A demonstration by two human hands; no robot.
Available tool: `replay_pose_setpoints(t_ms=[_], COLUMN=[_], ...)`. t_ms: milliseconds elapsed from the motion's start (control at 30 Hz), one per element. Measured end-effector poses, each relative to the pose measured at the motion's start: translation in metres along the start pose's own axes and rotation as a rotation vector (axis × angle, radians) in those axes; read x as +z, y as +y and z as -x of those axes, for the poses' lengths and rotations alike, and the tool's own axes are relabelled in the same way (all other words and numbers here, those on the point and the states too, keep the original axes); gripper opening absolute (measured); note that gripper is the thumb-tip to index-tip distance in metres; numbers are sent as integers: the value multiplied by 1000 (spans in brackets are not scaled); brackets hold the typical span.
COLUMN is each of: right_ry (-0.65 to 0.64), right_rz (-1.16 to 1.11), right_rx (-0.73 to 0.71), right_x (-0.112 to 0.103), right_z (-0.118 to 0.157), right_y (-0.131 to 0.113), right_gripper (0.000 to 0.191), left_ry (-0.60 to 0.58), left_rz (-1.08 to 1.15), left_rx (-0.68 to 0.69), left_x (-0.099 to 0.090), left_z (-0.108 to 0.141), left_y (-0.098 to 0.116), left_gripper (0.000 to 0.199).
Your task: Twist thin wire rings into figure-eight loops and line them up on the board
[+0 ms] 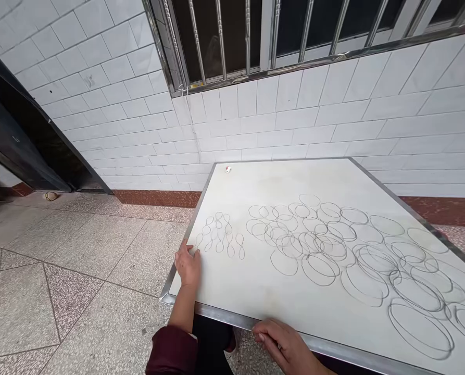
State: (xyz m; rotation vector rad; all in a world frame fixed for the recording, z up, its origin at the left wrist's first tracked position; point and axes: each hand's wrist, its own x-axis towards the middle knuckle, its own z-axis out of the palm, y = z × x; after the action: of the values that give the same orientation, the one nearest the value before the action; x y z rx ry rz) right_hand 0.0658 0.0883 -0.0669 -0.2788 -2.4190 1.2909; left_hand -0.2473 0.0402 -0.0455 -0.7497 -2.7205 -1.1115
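My left hand lies over the left metal edge of a white-topped table, fingers apart. Just beyond its fingertips is a thin dark loop, in a group of several small loops twisted into figure-eights. At the table's front edge, my right hand is closed, thumb and forefinger pressed together. Whatever it may hold is too small or hidden to make out. Many wide, thin, dark rings lie overlapping across the middle and right of the tabletop.
A small white-and-red object sits near the table's far left corner. Behind stands a white tiled wall with a barred window. On the left are a speckled stone floor, a dark doorway and a ball-like object.
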Motion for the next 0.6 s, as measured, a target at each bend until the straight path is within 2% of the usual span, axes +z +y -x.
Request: replay_pose_setpoints(t_ms=[600], right_ry=[30], right_rz=[25], right_rx=[59], right_x=[7], right_z=[0], right_y=[4], right_gripper=[29], left_ry=[7], left_rz=[11], left_rx=[-5], left_x=[1], left_z=[0], left_y=[-3], left_gripper=[49])
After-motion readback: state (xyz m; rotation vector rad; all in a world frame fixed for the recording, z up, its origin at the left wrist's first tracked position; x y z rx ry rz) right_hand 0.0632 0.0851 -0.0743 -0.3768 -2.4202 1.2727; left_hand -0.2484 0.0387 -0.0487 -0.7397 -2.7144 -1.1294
